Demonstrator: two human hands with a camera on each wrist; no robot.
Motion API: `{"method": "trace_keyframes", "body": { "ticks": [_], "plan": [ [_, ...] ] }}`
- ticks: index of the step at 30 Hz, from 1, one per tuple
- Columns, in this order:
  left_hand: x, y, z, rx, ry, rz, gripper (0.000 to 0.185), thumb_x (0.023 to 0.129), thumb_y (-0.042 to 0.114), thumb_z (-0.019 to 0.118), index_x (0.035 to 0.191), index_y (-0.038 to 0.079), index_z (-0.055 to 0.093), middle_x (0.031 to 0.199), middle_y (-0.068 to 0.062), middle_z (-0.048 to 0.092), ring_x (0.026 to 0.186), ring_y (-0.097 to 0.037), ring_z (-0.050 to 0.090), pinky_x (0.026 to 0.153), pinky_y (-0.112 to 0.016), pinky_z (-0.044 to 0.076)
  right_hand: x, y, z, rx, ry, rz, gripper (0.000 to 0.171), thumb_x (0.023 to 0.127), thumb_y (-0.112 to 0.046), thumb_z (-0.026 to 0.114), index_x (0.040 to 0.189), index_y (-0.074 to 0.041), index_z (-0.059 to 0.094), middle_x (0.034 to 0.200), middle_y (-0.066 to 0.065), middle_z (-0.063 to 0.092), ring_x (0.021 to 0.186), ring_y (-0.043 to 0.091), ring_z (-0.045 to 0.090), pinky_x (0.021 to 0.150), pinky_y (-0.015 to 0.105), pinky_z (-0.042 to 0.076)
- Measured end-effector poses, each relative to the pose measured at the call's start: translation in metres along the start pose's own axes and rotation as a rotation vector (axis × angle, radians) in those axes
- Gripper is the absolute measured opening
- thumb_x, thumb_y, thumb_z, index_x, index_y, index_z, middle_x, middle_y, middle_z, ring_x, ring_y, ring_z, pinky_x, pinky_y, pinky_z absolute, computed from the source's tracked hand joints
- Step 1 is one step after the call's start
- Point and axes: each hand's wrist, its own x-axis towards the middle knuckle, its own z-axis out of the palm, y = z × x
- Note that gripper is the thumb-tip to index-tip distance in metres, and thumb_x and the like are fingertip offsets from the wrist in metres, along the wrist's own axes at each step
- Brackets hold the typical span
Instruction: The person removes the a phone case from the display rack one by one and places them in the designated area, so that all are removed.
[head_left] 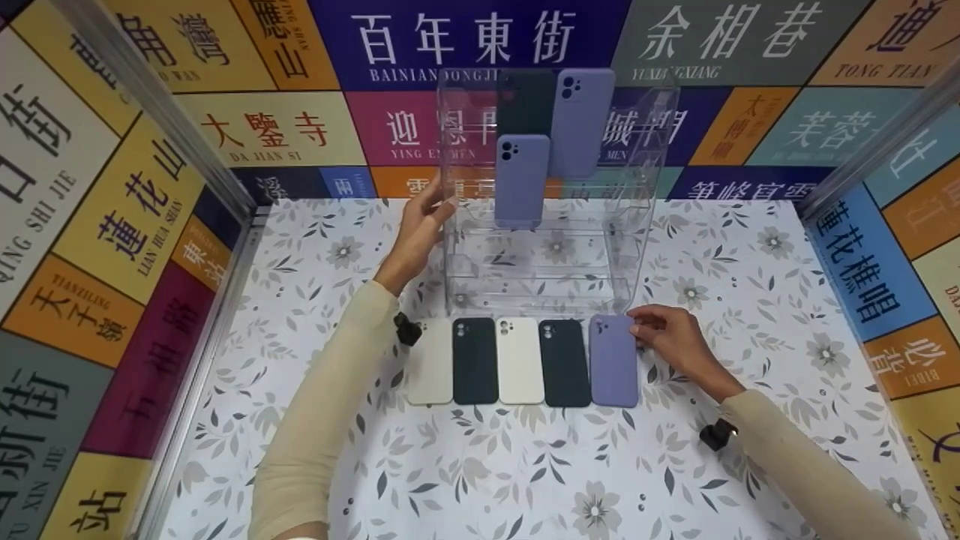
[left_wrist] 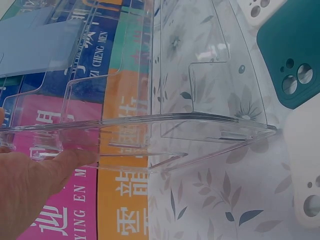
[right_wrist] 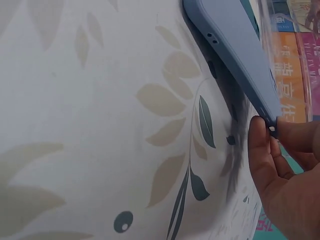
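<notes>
Head view shows the purple phone case (head_left: pixel 613 361) lying at the right end of a row of five cases on the floral counter (head_left: pixel 525 465), just in front of the clear acrylic display stand (head_left: pixel 547 225). The right hand (head_left: pixel 671 337) pinches this case at its upper right corner; in the right wrist view the thumb and fingertips (right_wrist: pixel 267 135) close on the case's edge (right_wrist: pixel 235 45), which is tilted up off the counter there. To its left in the row lie a dark case (head_left: pixel 565 363), a white case (head_left: pixel 519 361), another dark case (head_left: pixel 475 361) and an off-white case (head_left: pixel 432 364), the last partly under the left forearm.

The left hand (head_left: pixel 417 229) is at the stand's left wall, fingers loosely curved and touching it; from the left wrist view the fingers (left_wrist: pixel 70 157) lie along the clear edge, more a steadying touch than a firm hold. On the stand's tiers already sit a purple case low (head_left: pixel 521 180), a second purple case higher (head_left: pixel 581 120) and a dark one (head_left: pixel 525 101) beside it at the top.

By the look of it, the step in hand is lifting the purple case from the row. The next move would call for a surer hold along the case's edges and a clean lift clear of the neighbouring dark case, with the stand kept steady.
</notes>
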Motion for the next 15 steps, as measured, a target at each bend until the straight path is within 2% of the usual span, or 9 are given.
{"method": "trace_keyframes", "body": {
  "ticks": [7, 15],
  "plan": [
    [0.002, -0.001, 0.0, 0.006, 0.002, 0.015, 0.066, 0.113, 0.021, 0.059, 0.174, 0.022, 0.034, 0.166, -0.021, 0.05, 0.144, -0.037, 0.056, 0.113, -0.07, 0.048, 0.002, 0.002, 0.004, -0.015, -0.006, 0.005, 0.023, 0.102, 0.0, 0.076, 0.125, 0.006, 0.078, 0.104, 0.022, 0.078, 0.083, 0.012, 0.073, 0.07, 0.019, 0.058],
    [0.001, 0.0, 0.0, 0.009, 0.008, 0.019, 0.065, 0.113, 0.017, 0.058, 0.174, 0.022, 0.035, 0.164, -0.016, 0.053, 0.142, -0.032, 0.058, 0.112, -0.066, 0.051, 0.001, 0.004, 0.012, 0.003, -0.024, 0.034, 0.023, 0.103, 0.002, 0.074, 0.125, 0.008, 0.078, 0.104, 0.023, 0.077, 0.083, 0.016, 0.075, 0.07, 0.021, 0.06]
  ]
}}
